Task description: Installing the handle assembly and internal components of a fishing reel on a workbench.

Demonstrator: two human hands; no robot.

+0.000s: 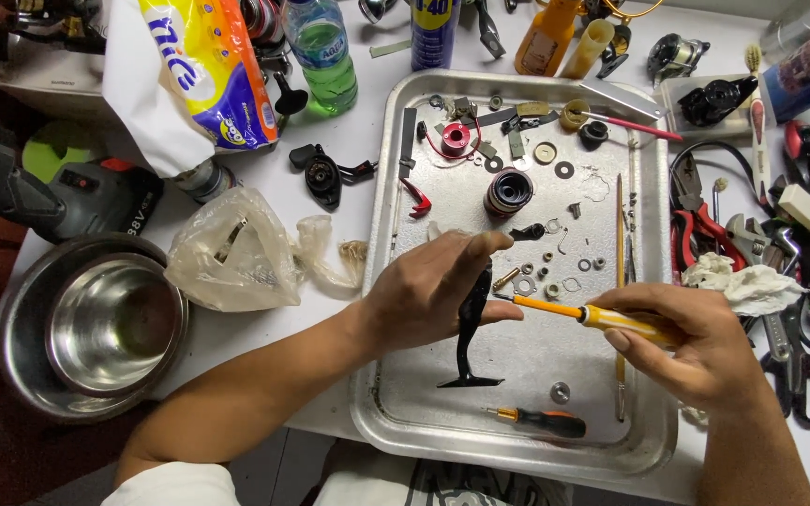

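Nearest the tray's (382, 281) front edge, his left hand (428, 290) grips a black reel part (471, 328); right hand (696, 342) clasps a yellow screwdriver (574, 312), which should stay square on the screw.

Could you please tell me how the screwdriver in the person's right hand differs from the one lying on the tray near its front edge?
The held screwdriver has a yellow handle; the lying screwdriver has a black and orange one. The held one is gripped by the right hand, its tip towards the black part in the left hand; the other rests untouched on the tray. It also looks shorter. Both have orange shafts.

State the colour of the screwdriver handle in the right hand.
Yellow, with an orange shaft collar; screwdriver in the right hand, head view.
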